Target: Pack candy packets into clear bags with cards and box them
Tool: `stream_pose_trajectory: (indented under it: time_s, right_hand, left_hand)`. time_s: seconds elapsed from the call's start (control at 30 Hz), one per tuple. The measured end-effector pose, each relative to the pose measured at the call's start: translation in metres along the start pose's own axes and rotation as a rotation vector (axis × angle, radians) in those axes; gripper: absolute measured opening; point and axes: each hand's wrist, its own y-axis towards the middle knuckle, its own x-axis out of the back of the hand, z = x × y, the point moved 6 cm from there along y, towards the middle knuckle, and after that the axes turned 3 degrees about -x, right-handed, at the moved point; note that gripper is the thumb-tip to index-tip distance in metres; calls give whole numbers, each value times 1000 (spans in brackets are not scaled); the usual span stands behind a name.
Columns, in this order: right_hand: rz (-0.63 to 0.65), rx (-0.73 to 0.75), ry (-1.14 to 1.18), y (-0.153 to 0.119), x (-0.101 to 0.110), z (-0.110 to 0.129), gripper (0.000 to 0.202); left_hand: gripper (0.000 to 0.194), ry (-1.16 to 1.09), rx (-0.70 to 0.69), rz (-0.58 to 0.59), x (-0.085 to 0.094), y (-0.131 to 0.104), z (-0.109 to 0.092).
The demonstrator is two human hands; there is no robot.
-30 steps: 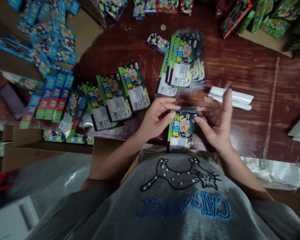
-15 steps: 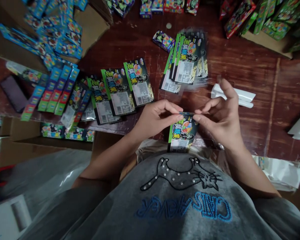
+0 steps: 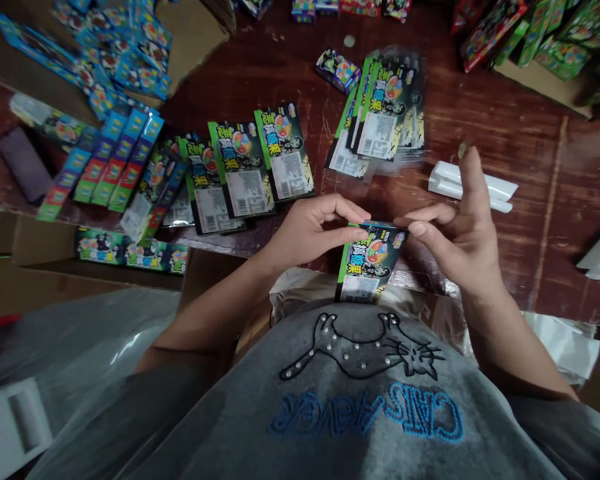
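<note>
Between my hands, close to my shirt at the table's front edge, is a black and green candy packet (image 3: 373, 259) with its printed face up. My left hand (image 3: 320, 230) pinches the packet's upper left corner between thumb and fingers. At the upper right corner, my right hand (image 3: 457, 233) pinches with thumb and a finger, while its index finger points up. Several similar packets (image 3: 240, 170) overlap to the left of my hands. A further pile of packets (image 3: 380, 113), some in clear film, lies beyond them beside a small purple box (image 3: 337, 69).
Blue boxes (image 3: 125, 50) fill a carton at the upper left; striped boxes (image 3: 113, 160) and a dark phone (image 3: 24, 163) lie below it. White rolled sheets (image 3: 473, 187) lie beyond my right hand. Red and green packs (image 3: 560, 40) are at the upper right.
My right hand has shifted slightly right, with its index finger raised straighter. More of the packet's top edge shows between my hands. The whole view has moved a little.
</note>
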Motion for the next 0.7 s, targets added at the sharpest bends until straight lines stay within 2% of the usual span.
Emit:
stream_pose_trajectory:
  time_s: [0.07,0.13,0.2,0.23,0.3,0.37,0.5,0.63,0.7]
  right_hand:
    - [11,17,-1,-1,9,9,92]
    - [35,27,-15,5,17,20,62]
    - [121,12,-52,16,20,30,32]
    - [209,-9,-77,21,16,33,25]
    - [413,-35,-139,29,4,35,26]
    - [517,-23,-236,35,-7,34,28]
    - [475,47,-439,41,-16,26,25]
    - [330,216,-448,39,-13,31,33]
    - [285,302,-463,38,-14,33,25]
  left_hand:
    - [21,11,-22,-13,-1,-2,0]
    - [18,24,-33,-17,-3,-2,0]
    - [13,27,-38,-9,-6,0,-1]
    - [12,32,-39,-7,-6,1,-1]
    - [11,48,-37,-15,-7,2,-1]
    - [12,53,-32,-27,-7,1,-1]
    - [8,31,-21,-36,-4,1,-1]
    - [6,-4,-23,-52,0,-3,3]
    - [9,-33,-49,-58,-2,-9,7]
